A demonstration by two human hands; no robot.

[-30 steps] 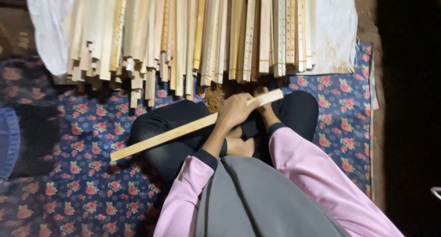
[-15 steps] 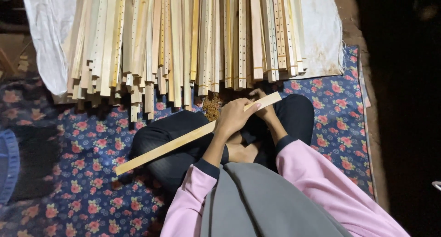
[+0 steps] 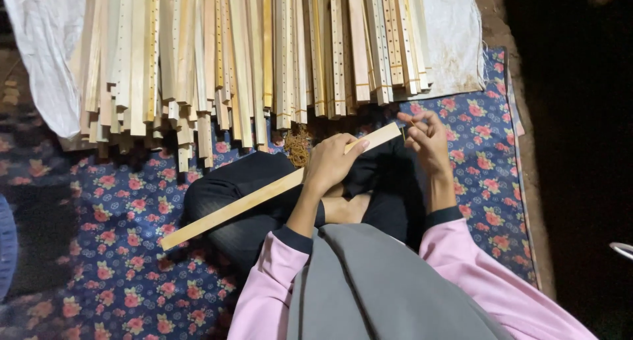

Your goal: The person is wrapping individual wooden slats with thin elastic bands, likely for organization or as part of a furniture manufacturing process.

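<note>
I sit cross-legged on a blue flowered mat [image 3: 125,247]. My left hand [image 3: 330,163] grips a long pale wooden slat [image 3: 237,205] near its far third; the slat lies slanted across my black-clad legs, its low end at the left. My right hand [image 3: 427,139] hovers just past the slat's upper right end, fingers curled and pinched together as if on something very small that I cannot make out. A small tangle of brownish fibre [image 3: 298,145] lies on the mat just beyond my knee.
A large pile of similar wooden slats [image 3: 250,50], many with rows of small holes, lies on a white sheet [image 3: 455,43] ahead. Bare dark ground runs along the right of the mat. A dark bundle sits at the far left.
My right hand has come off the slat's end and moved to the right, fingers now pinched. The left hand still holds the slat in the same slant.
</note>
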